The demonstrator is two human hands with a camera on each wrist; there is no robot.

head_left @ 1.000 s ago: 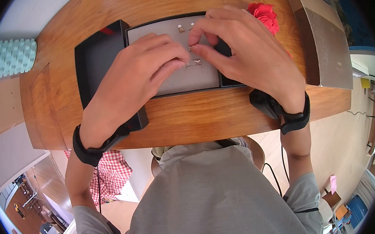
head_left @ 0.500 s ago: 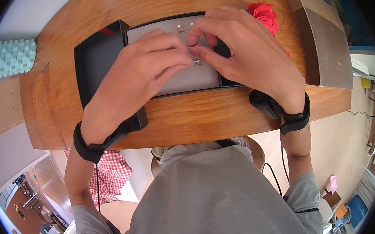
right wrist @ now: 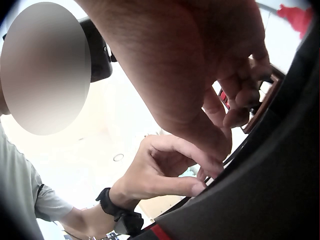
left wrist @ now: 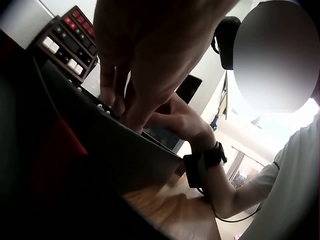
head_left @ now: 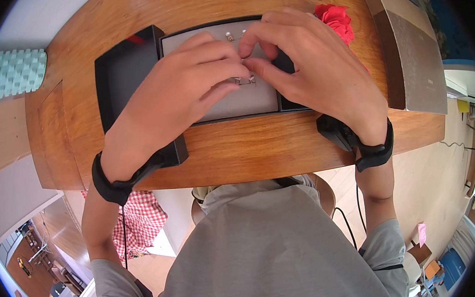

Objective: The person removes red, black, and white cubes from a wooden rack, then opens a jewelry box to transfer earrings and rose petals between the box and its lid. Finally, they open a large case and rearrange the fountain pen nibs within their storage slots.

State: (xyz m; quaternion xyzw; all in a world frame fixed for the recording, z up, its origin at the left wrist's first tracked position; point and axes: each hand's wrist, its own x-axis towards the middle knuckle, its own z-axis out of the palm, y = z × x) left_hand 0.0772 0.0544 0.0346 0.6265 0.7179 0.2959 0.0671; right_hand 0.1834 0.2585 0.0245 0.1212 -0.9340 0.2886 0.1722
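A shallow black box (head_left: 240, 113) with a grey pad (head_left: 215, 110) lies on the table. Small pearl-topped earrings (head_left: 229, 37) sit in the pad, and another earring (head_left: 250, 80) shows lower down by the fingers. Over the box's right part, my right hand (head_left: 319, 71) brings thumb and index together at the pad, pinching a tiny earring mostly hidden by the fingertips. My left hand (head_left: 183, 91) reaches in from the left, its index tip close to the right thumb. In the right wrist view, the left thumb (right wrist: 192, 188) stands apart from the index finger.
A black tray-like part (head_left: 123, 75) adjoins the box on the left. A red fabric flower (head_left: 334, 22) and a large brown box (head_left: 406, 56) stand right. A mint woven item (head_left: 12, 75) is far left. The left wrist view shows a dark compartment case (left wrist: 67, 45).
My left hand shifted slightly up and right, and its thumb has parted from the index finger, showing the lower earring again. My right hand stays nearly in place.
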